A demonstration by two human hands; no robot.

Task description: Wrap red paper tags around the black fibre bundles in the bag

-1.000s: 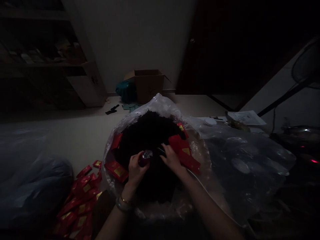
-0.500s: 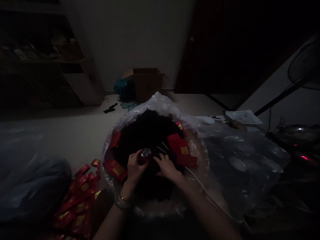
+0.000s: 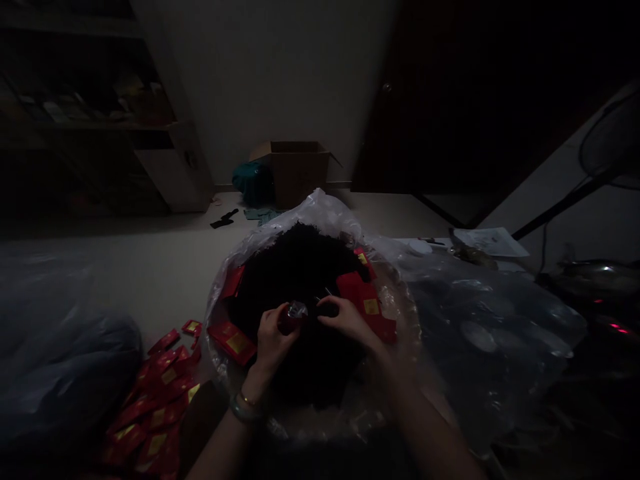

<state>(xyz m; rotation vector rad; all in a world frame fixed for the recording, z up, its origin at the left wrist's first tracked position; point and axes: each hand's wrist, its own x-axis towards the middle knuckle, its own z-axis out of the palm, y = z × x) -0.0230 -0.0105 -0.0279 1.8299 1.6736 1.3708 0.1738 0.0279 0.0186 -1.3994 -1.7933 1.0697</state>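
Note:
My left hand (image 3: 273, 340) is closed around a small red packet (image 3: 290, 320) whose open mouth shows a silvery lining. Right beside it is my right hand (image 3: 345, 319), thumb and fingers curled together over the dark heap. Dark material seems to lie between those fingers, too dim to make out. Under both hands a heap of black, loose, crumbly material (image 3: 300, 260) fills a round container lined with clear plastic (image 3: 320, 207). Two thin shiny rods (image 3: 324, 295) stick out near my right fingertips. Flat red packets (image 3: 360, 293) with gold labels rest at the heap's right, and another red packet (image 3: 233, 340) at its left.
Many red packets (image 3: 165, 393) are piled at the lower left. A plastic-wrapped bundle (image 3: 65, 380) is at far left, clear plastic sheeting (image 3: 480, 320) at right. A cardboard box (image 3: 300, 177) and a teal bag (image 3: 254, 181) stand by the wall.
My right hand has lifted off the heap, its spread fingers now drawn together. My left hand still holds the red packet, shifted slightly. The white cord by my right arm is no longer visible.

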